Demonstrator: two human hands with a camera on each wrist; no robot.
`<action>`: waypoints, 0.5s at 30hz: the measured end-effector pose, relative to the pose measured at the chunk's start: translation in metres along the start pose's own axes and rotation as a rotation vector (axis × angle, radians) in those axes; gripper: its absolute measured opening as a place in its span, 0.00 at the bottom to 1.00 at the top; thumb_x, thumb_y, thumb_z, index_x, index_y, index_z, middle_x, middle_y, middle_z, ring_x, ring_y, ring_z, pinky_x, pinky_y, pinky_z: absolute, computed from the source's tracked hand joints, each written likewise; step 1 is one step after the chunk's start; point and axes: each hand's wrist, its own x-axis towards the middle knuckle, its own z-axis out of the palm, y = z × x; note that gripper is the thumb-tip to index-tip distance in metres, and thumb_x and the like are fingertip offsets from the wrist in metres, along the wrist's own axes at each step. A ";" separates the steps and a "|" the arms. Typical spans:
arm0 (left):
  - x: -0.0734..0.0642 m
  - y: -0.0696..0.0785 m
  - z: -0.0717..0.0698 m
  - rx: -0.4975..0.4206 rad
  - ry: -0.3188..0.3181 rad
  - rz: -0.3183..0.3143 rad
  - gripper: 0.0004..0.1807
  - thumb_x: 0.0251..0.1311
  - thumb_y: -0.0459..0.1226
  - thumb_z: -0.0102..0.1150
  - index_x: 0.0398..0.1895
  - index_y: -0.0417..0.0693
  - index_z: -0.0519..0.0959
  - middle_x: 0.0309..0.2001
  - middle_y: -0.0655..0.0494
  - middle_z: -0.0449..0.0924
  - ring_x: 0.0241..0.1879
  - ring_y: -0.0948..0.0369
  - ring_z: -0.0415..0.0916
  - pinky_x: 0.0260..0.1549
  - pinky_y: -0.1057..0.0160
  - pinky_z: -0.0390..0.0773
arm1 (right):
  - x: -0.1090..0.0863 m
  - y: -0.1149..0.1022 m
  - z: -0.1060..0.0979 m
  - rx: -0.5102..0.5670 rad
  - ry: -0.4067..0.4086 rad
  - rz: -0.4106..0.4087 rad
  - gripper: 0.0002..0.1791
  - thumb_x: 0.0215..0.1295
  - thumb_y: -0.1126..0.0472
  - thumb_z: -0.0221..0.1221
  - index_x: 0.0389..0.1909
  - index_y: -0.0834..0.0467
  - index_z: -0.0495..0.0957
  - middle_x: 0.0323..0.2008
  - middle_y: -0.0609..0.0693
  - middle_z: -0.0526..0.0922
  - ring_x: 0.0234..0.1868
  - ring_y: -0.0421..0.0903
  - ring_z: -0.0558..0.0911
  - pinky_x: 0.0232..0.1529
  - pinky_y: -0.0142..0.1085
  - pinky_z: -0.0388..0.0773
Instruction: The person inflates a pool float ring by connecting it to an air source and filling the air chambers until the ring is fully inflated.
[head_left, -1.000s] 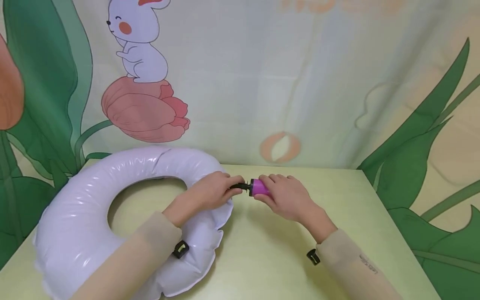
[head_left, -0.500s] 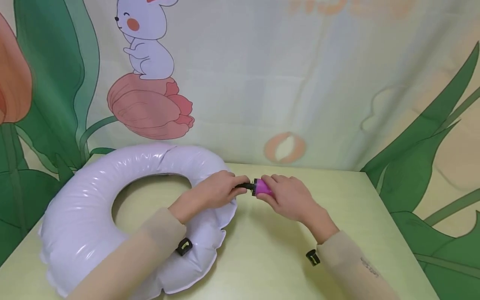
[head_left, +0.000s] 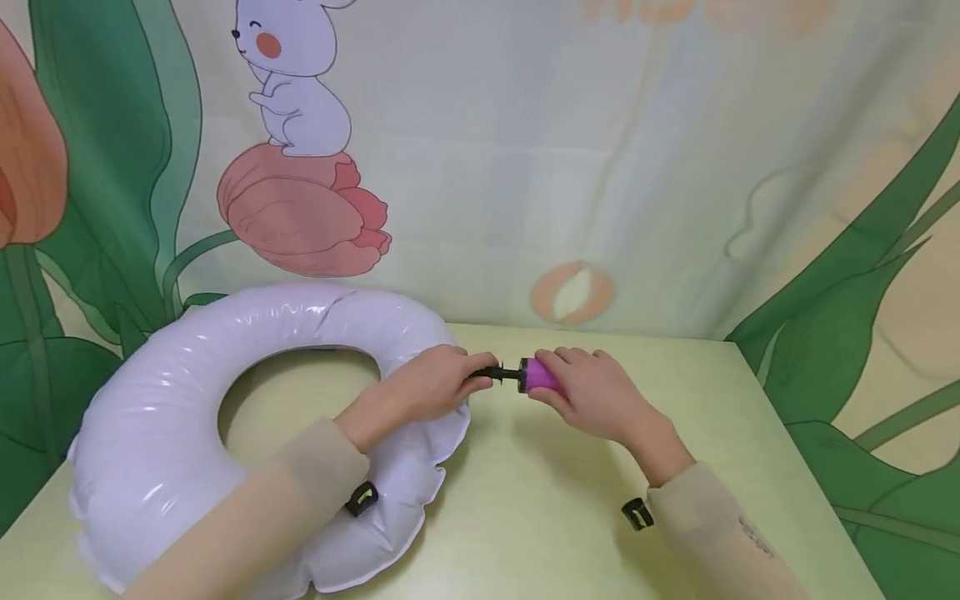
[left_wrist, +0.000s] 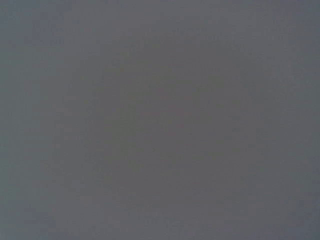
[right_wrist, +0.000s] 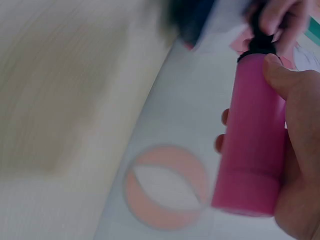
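Observation:
A purple-pink hand pump point(right_wrist: 250, 135) lies between my two hands, above the table and just right of a swim ring. My right hand point(head_left: 596, 393) wraps its fingers and thumb round the barrel. The black end of the pump point(head_left: 509, 373) points left, and my left hand point(head_left: 431, 383) grips it. A thin black shaft shows between the left fingers and the barrel's black cap. The white inflated swim ring point(head_left: 161, 417) lies on the table under my left forearm. In the left wrist view there is only a blurred grey surface, with no hand visible.
The pale yellow-green table point(head_left: 540, 517) carries the ring on its left side. Behind the table hangs a printed curtain point(head_left: 480, 167) with a rabbit and tulips. Black wrist straps point(head_left: 638, 514) stick out below both sleeves.
My right hand has drawn the barrel rightward, away from the left hand, so more of the black shaft shows. The left hand keeps its hold. The head view has shifted slightly.

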 end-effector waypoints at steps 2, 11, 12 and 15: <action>0.004 0.004 0.002 0.006 -0.009 0.010 0.10 0.77 0.42 0.55 0.52 0.47 0.78 0.25 0.59 0.70 0.27 0.59 0.69 0.33 0.59 0.73 | 0.006 -0.008 0.001 -0.005 0.002 -0.029 0.30 0.76 0.40 0.56 0.64 0.61 0.75 0.46 0.54 0.83 0.44 0.50 0.81 0.43 0.50 0.76; -0.013 -0.009 -0.007 0.001 0.035 -0.025 0.09 0.74 0.38 0.59 0.52 0.46 0.78 0.26 0.60 0.71 0.29 0.58 0.70 0.37 0.57 0.74 | -0.019 0.015 -0.006 0.058 -0.017 0.078 0.29 0.73 0.45 0.62 0.66 0.59 0.74 0.50 0.53 0.84 0.46 0.50 0.81 0.46 0.50 0.75; -0.013 -0.010 -0.006 0.002 0.039 -0.020 0.09 0.74 0.38 0.59 0.52 0.45 0.78 0.26 0.60 0.71 0.29 0.58 0.70 0.37 0.57 0.74 | -0.021 0.016 -0.005 0.050 -0.015 0.083 0.30 0.73 0.45 0.62 0.66 0.59 0.74 0.51 0.54 0.84 0.47 0.50 0.81 0.46 0.51 0.75; -0.008 -0.004 -0.003 -0.002 0.014 0.003 0.09 0.75 0.39 0.57 0.52 0.45 0.78 0.26 0.59 0.71 0.28 0.58 0.70 0.35 0.57 0.74 | -0.015 0.007 -0.002 0.018 -0.008 0.046 0.30 0.74 0.43 0.60 0.66 0.60 0.74 0.50 0.54 0.83 0.47 0.51 0.81 0.46 0.52 0.75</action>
